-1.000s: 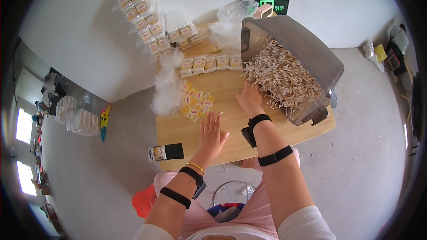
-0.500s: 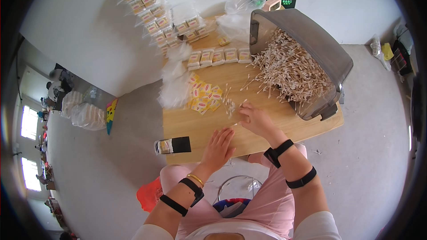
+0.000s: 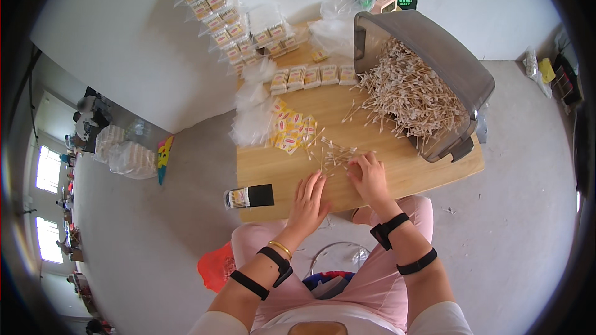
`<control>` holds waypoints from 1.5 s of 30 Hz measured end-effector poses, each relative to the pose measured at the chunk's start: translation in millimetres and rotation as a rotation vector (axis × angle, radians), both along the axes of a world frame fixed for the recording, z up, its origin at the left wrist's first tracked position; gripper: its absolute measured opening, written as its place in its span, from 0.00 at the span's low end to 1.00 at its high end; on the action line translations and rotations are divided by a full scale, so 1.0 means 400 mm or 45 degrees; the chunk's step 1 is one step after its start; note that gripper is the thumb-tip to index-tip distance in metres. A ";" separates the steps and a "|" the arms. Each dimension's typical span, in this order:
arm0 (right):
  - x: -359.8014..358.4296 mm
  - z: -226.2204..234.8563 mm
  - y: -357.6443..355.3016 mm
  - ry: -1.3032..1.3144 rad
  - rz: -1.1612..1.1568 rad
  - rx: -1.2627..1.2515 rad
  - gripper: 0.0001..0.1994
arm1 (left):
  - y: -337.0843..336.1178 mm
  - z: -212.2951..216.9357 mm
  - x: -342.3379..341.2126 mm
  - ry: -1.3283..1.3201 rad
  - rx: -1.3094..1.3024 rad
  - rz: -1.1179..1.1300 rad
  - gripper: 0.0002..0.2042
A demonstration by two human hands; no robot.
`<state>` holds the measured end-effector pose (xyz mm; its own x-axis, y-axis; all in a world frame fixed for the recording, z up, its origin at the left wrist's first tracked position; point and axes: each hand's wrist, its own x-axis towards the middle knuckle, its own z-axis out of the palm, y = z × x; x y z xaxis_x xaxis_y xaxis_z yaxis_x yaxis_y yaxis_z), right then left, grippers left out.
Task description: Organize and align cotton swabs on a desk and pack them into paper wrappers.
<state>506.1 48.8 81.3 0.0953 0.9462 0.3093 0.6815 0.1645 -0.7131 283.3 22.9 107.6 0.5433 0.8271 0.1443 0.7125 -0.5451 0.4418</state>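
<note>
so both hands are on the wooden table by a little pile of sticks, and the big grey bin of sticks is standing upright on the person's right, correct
Not quite: the grey bin is not upright. The head view shows it tipped on its side, its open mouth facing the person and sticks spilling onto the wooden table. The rest holds: the left hand and right hand rest on the table by the little pile of sticks, with the bin on the person's right.

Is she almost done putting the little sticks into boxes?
Not nearly. Filled small boxes already sit lined up at the table's back. Both hands, left hand and right hand, are sorting a small pile of sticks. The grey bin still spills a big heap.
</note>
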 end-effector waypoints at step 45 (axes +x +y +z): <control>-0.223 0.056 0.143 -0.326 -0.055 -0.033 0.10 | -0.015 -0.064 -0.088 0.177 0.103 -0.049 0.41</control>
